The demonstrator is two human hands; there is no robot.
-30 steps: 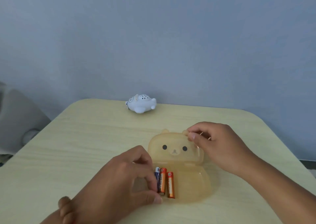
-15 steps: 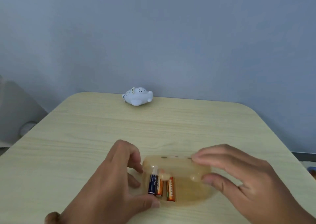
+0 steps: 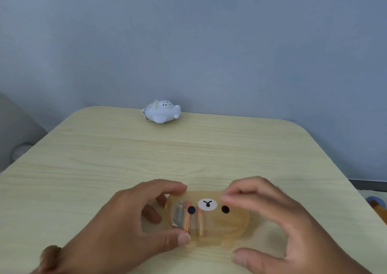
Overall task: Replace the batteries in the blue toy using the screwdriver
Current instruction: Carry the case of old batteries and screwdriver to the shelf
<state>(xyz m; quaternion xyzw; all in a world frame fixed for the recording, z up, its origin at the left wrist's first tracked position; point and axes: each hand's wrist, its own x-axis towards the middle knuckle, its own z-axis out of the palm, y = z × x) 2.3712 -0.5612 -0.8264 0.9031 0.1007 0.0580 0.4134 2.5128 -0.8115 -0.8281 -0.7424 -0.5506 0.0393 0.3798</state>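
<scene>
A second ago I had the bear-shaped case (image 3: 209, 217) lying open, its lid tipped back toward the far side and the batteries (image 3: 188, 219) bare in the near half. Now I see the lid folded down over them, bear face up, so the batteries show only as blurred stripes through the amber plastic at the left end. My left hand (image 3: 125, 229) has gone from pinching at the batteries to a grip on the case's left end, thumb at the near edge. My right hand (image 3: 278, 223) has come off the lid's far corner and cups the right end.
</scene>
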